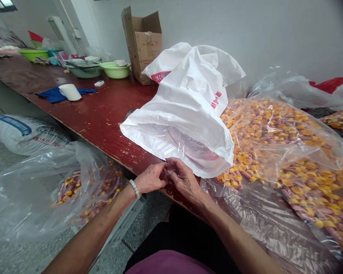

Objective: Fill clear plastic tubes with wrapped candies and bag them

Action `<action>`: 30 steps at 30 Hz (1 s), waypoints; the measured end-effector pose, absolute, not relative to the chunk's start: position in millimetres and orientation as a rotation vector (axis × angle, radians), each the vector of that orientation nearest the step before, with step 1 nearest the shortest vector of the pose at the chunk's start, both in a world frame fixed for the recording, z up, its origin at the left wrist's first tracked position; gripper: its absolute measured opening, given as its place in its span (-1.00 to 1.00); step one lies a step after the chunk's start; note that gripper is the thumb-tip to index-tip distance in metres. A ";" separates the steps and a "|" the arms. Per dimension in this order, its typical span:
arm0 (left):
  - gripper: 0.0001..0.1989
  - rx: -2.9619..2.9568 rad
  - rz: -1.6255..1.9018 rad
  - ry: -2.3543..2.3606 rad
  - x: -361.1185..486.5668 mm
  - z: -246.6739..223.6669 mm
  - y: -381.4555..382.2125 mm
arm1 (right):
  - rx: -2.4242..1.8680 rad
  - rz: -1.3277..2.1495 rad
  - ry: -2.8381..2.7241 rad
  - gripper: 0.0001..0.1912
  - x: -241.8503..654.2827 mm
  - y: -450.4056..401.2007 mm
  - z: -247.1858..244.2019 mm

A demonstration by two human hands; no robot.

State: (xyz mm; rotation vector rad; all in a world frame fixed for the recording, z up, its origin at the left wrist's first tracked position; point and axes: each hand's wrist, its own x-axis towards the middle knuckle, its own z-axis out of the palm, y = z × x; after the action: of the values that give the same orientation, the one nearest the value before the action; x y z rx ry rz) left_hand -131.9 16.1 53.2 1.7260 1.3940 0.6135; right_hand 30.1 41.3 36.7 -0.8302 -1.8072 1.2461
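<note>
Both hands meet at the front edge of the dark red table (103,118), just before the mouth of a white woven sack (185,95). My left hand (151,179), with a bead bracelet at the wrist, has its fingers bent and pinched together. My right hand (185,182) is closed too, its fingertips almost touching the left ones. Whatever lies between the fingers is hidden or too small to name. Inside the sack's open mouth are several clear, thin plastic pieces (171,142). The sack lies on its side, its opening towards me.
On the right lies a large clear bag of yellow-capped small pieces (263,133). Below the table's left edge sits another clear plastic bag (45,194) with similar pieces. A cardboard box (148,53), a green basin (116,71) and a white cup (70,92) stand farther back.
</note>
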 end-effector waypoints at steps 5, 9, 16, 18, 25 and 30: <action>-0.85 1.843 0.658 1.822 -129.9 66.1 40.3 | -1.048 0.927 -1.755 -0.90 45.0 69.4 43.0; -0.70 1.904 0.636 2.266 -135.6 65.9 81.3 | -1.201 0.482 -1.819 -0.95 64.2 102.3 35.1; -0.44 1.884 0.138 2.116 -129.6 56.9 135.3 | -1.184 0.441 -1.906 -0.84 68.7 112.1 26.9; -0.51 1.877 0.183 2.083 -132.3 57.3 139.7 | -1.198 0.538 -1.883 -0.84 70.5 111.6 25.1; -0.58 1.848 0.634 1.867 -134.6 42.6 109.1 | -1.182 0.910 -1.626 -0.73 64.6 104.3 30.0; -0.59 1.579 1.252 1.446 -113.2 34.0 83.8 | -1.105 1.244 -1.464 -0.57 39.1 85.0 40.5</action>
State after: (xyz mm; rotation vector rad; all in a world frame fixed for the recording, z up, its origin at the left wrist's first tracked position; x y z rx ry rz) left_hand -113.2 83.8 34.0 1.5792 1.4459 1.2524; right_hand 39.1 85.0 40.5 -1.1050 -1.4640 1.2444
